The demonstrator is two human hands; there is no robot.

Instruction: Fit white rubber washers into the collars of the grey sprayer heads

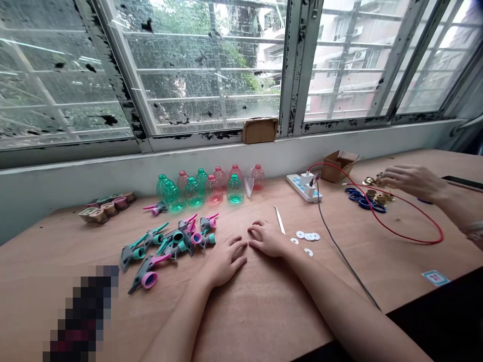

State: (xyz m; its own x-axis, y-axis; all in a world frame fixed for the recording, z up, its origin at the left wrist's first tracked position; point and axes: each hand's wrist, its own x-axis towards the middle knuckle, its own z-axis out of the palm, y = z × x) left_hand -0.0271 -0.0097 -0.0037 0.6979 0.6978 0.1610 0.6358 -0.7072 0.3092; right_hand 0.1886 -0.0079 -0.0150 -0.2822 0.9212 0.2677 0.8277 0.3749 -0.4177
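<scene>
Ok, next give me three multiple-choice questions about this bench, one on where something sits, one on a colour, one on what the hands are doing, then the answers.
1. Where is the white power strip relative to the row of plastic bottles?
A. On the windowsill behind them
B. To their right
C. To their left

2. What colour are the rings near the other person's hand?
A. Pink
B. Green
C. Dark blue

3. What are the left hand and right hand doing?
A. Each gripping a spray head
B. Lying empty, palm down
C. Holding the red cable

Answers:
1. B, the strip lies on the wooden table right of the bottles.
2. C, the rings show dark blue.
3. B, both hands lie flat on the table, holding nothing.
</scene>
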